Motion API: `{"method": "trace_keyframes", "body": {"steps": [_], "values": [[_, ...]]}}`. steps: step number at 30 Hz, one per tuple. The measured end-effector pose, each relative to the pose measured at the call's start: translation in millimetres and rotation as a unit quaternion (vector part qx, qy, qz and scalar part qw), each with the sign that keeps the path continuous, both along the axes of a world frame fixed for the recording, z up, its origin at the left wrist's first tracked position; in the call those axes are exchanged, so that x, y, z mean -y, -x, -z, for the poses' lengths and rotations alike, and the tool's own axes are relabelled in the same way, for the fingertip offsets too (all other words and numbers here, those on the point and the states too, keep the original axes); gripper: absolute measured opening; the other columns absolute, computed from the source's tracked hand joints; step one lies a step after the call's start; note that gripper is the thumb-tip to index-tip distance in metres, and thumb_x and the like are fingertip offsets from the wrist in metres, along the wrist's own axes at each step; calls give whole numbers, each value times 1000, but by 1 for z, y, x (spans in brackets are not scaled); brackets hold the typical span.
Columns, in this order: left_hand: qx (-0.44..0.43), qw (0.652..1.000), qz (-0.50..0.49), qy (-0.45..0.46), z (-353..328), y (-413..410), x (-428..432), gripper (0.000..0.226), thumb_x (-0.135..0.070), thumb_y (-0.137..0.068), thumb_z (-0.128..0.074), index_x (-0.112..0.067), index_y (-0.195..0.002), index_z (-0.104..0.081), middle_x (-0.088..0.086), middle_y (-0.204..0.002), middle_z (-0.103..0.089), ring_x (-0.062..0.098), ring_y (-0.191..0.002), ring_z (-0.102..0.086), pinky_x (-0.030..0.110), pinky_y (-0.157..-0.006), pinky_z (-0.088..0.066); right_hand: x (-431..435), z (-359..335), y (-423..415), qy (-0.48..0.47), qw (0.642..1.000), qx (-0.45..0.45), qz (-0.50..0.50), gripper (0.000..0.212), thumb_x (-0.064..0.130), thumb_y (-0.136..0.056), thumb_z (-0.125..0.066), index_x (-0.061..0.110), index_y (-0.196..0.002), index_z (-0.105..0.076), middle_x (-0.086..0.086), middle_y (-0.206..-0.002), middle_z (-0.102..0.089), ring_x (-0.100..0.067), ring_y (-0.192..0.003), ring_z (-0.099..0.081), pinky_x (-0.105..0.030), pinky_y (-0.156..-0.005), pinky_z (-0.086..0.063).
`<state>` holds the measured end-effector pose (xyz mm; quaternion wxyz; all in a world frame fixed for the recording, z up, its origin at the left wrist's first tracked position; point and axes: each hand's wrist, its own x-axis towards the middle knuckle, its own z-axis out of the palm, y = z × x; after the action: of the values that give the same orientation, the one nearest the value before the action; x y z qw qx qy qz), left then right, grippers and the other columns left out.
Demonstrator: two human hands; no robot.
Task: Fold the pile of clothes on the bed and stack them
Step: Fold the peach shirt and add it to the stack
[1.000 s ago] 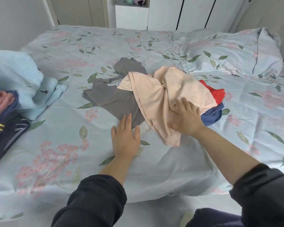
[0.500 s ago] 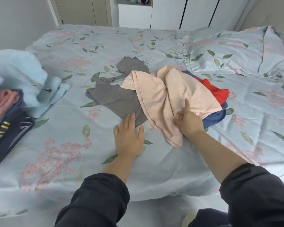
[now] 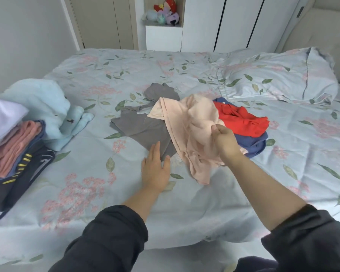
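peach garment point(image 3: 192, 134) crumpled (limp) in right hand point(image 3: 225, 141); left hand point(image 3: 155, 169) flat

A plain pale grey wall point(image 3: 24, 36) fills the upper left of the frame. Along the top stand beige panelled doors point(image 3: 104, 20), then an open niche point(image 3: 182, 10) holding plush toys point(image 3: 166, 13) above a white cabinet point(image 3: 163, 38), then white wardrobe doors point(image 3: 236, 22) split by dark vertical gaps. A beige padded headboard point(image 3: 332, 30) occupies the upper right corner. The bed point(image 3: 185, 61), under a light blue floral cover, spans the middle, with a matching pillow point(image 3: 273, 75) at right. The light is soft and even.
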<state>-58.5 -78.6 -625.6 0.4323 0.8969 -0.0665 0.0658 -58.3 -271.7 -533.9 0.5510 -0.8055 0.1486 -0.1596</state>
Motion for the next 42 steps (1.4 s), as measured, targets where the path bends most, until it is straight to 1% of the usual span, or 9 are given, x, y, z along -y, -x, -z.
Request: {"method": "trace_keyframes", "body": {"steps": [8,12,14,23,26,30,34,38,42], "values": [[98,984,142,34,-174,3,3,84,-42,-80,-70,-27,-149,-25,-1,-152,-31,13,-139,-25,35,-111,-25,-35,-168,40,-381,903,113,-163,30,17,-104,-32,7,-97,-59,-10,-91,-66,-20,-83,-65,-34,-81,-52],[83,975,148,145,-245,14,-1,11,-22,-84,-69,-13,-81,-63,-7,-72,-58,3,-68,-50,23,-62,-36,-46,-236,60,-414,884,167,-142,25,19,-103,-37,9,-94,-58,-5,-76,-70,-18,-71,-67,-37,-75,-54],[81,974,127,172,-271,19,-8,32,-15,-90,-63,-6,-61,-52,-5,-52,-40,3,-46,-33,25,-49,-24,-43,-260,66,-426,883,179,-86,20,20,-101,-44,6,-105,-59,-8,-89,-70,-21,-81,-67,-43,-81,-54],[75,953,138,259,-398,54,-34,31,-18,-100,-48,-7,-72,-55,8,-69,-52,15,-60,-42,25,-53,-29,-39,-306,94,-83,956,198,-200,81,35,-88,-64,32,-151,-14,-1,-158,-14,-13,-142,-20,-34,-108,-21],[90,958,188,196,-427,68,-40,28,-18,-101,-45,-4,-81,-59,8,-68,-57,14,-58,-48,20,-51,-32,-45,-310,101,30,948,207,-241,85,12,-79,-75,35,-146,-29,8,-147,-30,-6,-137,-24,-27,-103,-28],[154,969,192,20,-456,82,-52,41,-15,-101,-44,-8,-61,-47,-5,-49,-51,7,-44,-48,16,-45,-40,-56,-323,103,48,948,219,-227,16,4,-89,-62,15,-97,-69,17,-80,-66,3,-89,-59,-16,-83,-38],[187,973,130,-42,-463,76,-68,33,-16,-99,-47,6,-78,-59,14,-71,-54,23,-64,-55,33,-69,-53,-61,-336,99,15,961,210,-178,30,6,-95,-49,12,-69,-61,4,-33,-50,-10,-37,-48,-21,-56,-46],[108,985,103,86,-456,77,-69,33,-19,-101,-45,-11,-72,-56,7,-66,-55,18,-57,-50,24,-51,-44,-80,-350,95,-116,957,190,-187,28,3,-97,-45,11,-74,-59,-2,-55,-63,-12,-48,-58,-20,-47,-47],[72,982,155,79,-447,76,-71,49,-48,-96,-46,-3,-92,-66,13,-95,-70,25,-86,-66,33,-82,-51,-90,-358,89,-167,957,170,-167,23,9,-100,-43,11,-85,-60,-8,-81,-62,-20,-71,-59,-30,-66,-48]]}}
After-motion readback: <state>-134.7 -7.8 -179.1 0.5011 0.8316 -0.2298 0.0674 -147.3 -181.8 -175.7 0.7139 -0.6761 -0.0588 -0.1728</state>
